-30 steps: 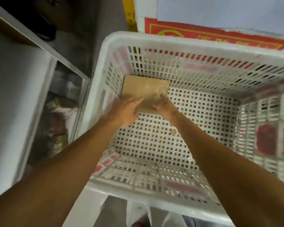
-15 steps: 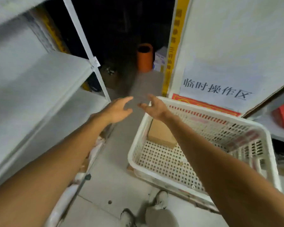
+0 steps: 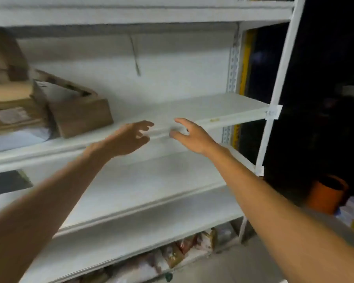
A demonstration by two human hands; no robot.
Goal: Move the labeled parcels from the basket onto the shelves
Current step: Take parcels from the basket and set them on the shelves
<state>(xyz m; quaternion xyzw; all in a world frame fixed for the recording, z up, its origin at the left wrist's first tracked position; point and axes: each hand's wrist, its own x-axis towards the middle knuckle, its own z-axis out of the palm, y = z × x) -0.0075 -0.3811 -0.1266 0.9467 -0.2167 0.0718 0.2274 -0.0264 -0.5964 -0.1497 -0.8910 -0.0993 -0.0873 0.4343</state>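
My left hand (image 3: pixel 129 138) and right hand (image 3: pixel 193 136) hover before the middle shelf (image 3: pixel 223 107), fingers (image 3: pixel 146 124) loosely spread, holding nothing. Cardboard parcels (image 3: pixel 80 113) sit on it at left.

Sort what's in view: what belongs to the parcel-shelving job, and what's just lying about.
Job: white shelves; cardboard parcels on the shelf; left hand and right hand, both empty.
Lying about: orange bucket; bags under the bottom shelf.
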